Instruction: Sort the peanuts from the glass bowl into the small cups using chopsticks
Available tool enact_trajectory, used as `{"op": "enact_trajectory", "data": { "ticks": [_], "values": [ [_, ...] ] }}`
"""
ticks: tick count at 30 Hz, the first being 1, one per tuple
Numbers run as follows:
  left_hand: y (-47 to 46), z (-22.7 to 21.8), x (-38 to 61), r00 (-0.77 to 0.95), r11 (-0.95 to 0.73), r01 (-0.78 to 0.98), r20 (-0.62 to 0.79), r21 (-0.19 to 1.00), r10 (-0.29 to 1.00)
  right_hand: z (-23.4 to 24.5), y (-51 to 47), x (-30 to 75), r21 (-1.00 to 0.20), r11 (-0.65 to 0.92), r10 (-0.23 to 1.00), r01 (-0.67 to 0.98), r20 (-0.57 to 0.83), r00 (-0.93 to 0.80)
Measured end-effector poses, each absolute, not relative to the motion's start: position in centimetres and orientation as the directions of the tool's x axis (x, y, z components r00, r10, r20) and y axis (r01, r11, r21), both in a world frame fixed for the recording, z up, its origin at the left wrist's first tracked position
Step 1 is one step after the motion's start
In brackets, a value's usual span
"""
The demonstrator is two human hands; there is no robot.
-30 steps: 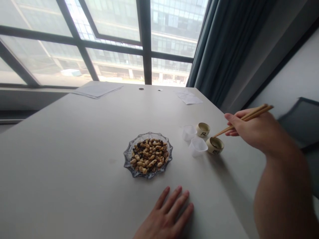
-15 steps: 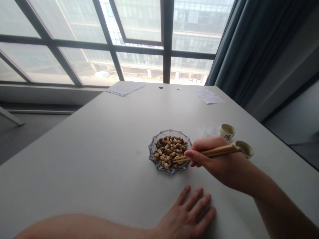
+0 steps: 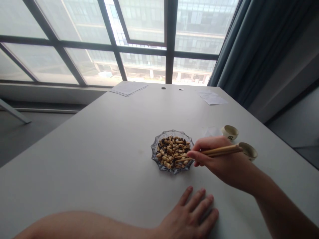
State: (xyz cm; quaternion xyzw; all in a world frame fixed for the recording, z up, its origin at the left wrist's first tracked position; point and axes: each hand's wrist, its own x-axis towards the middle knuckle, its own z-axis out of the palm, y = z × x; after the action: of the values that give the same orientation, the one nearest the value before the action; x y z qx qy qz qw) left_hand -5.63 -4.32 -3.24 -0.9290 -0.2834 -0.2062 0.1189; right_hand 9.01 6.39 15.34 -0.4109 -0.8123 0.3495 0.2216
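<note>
Across the pale grey table (image 3: 74,159), we have brought our right hand (image 3: 219,162), closed on slim wooden chopsticks (image 3: 219,151), over a scalloped glass dish (image 3: 154,153) of brown roasted peanuts (image 3: 171,152), tips among them, while our left hand (image 3: 190,214) lies open on the tabletop.

The right hand (image 3: 214,156) is slim, with long, tapering fingers (image 3: 201,143). Behind the grip, it narrows at the wrist, then broadens into a bare right forearm (image 3: 281,209). The left hand (image 3: 186,214) matches it, with short, rounded nails (image 3: 190,188) and a bare, smooth left forearm (image 3: 82,225).
</note>
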Motion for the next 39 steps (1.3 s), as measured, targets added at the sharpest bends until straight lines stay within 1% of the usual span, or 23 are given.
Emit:
{"op": "enact_trajectory", "data": {
  "ticks": [12, 16, 22, 29, 32, 36, 39],
  "values": [
    [-4.4, -3.4, -5.6, 0.76, -0.807, 0.577, 0.443, -0.125, 0.475, 14.9, 6.7, 8.7, -0.764, 0.42, 0.808, 0.49, 0.069, -0.585],
    [-4.3, -3.4, -5.6, 0.753, -0.808, 0.576, 0.466, -0.127, 0.463, 14.6, 6.9, 8.7, -0.767, 0.441, 0.799, 0.465, 0.1, -0.593],
    [-4.2, -3.4, -5.5, 0.743, -0.804, 0.582, 0.485, -0.127, 0.461, 14.3, 7.0, 8.6, -0.74, 0.489, 0.79, 0.461, 0.151, -0.594],
    [-4.2, -3.8, -5.5, 0.734, -0.803, 0.584, 0.498, -0.116, 0.462, 14.1, 6.9, 8.6, -0.732, 0.484, 0.807, 0.479, 0.161, -0.569],
    [-4.2, -3.7, -5.5, 0.747, -0.806, 0.58, 0.474, -0.121, 0.466, 14.1, 6.9, 8.5, -0.735, 0.478, 0.816, 0.481, 0.169, -0.553],
    [-4.2, -3.3, -5.7, 0.761, -0.81, 0.574, 0.445, -0.123, 0.472, 15.6, 6.2, 9.5, -0.746, 0.443, 0.865, 0.498, 0.209, -0.457],
    [-4.3, -3.1, -5.8, 0.777, -0.822, 0.56, 0.41, -0.106, 0.476, 17.6, 5.4, 12.8, -0.691, 0.389, 0.921, 0.61, 0.278, -0.273]
  ]
}}
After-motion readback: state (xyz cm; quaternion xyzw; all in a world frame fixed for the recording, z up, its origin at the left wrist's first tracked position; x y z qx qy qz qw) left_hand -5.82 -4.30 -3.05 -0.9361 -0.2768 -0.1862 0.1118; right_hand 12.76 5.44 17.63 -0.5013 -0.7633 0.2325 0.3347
